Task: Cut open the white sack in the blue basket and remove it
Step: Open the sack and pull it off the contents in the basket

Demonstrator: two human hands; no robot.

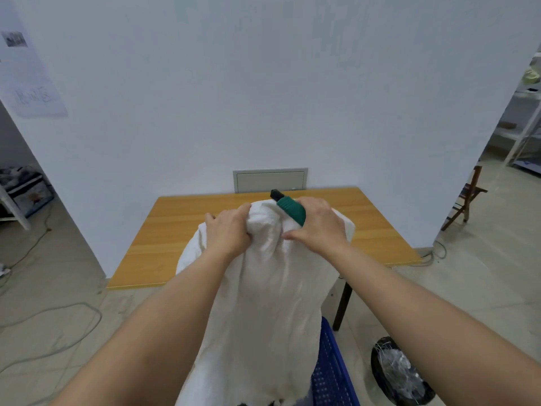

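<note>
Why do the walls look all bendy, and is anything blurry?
Head view: the wide-angle lens bows the wall edges outward; light is soft and even, without glare; both hands on the white sack look sharp, while the corners go slightly soft.

Matt, coarsely woven white sack at centre; perforated plastic blue basket lower right — smooth wood-grain table behind; green plastic-handled cutter.

Left hand: forearm entering from 7 o'clock, fingers curled, gripping bunched white sack. Right hand: forearm entering from 4 o'clock, closed around green-handled cutter, thumb extended toward 9 o'clock.
</note>
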